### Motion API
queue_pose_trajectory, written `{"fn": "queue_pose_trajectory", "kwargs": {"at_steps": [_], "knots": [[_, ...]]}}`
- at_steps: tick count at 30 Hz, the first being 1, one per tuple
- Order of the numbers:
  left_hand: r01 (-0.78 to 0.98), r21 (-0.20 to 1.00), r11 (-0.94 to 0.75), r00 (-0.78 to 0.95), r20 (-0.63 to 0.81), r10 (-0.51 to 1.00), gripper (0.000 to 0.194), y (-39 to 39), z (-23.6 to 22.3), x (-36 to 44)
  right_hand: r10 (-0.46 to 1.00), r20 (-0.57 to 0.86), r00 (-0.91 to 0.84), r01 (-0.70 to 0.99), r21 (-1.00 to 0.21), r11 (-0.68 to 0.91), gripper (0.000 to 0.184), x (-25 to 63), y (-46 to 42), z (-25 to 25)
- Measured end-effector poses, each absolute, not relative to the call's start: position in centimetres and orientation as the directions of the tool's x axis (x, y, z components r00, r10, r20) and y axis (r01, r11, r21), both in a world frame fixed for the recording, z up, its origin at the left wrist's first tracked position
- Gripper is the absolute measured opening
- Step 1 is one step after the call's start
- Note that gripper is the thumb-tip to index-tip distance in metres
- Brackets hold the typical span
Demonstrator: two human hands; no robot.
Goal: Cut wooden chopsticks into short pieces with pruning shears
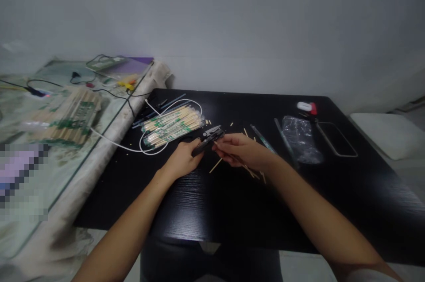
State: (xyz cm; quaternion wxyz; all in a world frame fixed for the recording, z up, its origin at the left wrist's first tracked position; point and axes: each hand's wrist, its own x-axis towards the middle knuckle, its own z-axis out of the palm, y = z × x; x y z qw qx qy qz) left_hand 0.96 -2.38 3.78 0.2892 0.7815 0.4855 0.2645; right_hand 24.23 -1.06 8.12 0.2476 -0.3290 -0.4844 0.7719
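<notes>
My left hand is closed round the dark handles of a pair of scissors, whose grey blades point right over the black table. Close to the blades, my right hand pinches a thin wooden chopstick; most of it is hidden by the fingers. Cut lengths of stick lie beneath and around this hand. Left of the scissors are chopsticks in clear wrappers with green print. A white cable loops around them.
On the right lie narrow wrappers, a clear plastic bag, a phone-shaped frame and a white-and-red item. A glass-topped surface at left bears a large chopstick pack and cords. A white stool stands right.
</notes>
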Motion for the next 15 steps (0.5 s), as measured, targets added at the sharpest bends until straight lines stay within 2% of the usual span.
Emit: {"fn": "queue_pose_trajectory", "kwargs": {"at_steps": [4, 8, 15], "knots": [[0.64, 0.727, -0.248, 0.329, 0.032, 0.944, 0.016, -2.3, 3.5, 1.4, 0.77, -0.272, -0.578, -0.025, -0.937, -0.349, 0.034, 24.6, -0.5, 7.9], [0.655, 0.731, -0.192, 0.239, 0.041, 0.97, 0.023, -2.1, 3.5, 1.6, 0.808, -0.274, -0.522, 0.045, -0.955, -0.295, 0.027, 24.6, -0.3, 7.7], [0.645, 0.748, -0.157, 0.179, 0.052, 0.983, 0.022, -2.2, 3.2, 1.9, 0.867, -0.258, -0.426, 0.371, -0.924, -0.093, 0.016, 25.3, 0.0, 7.9]]}}
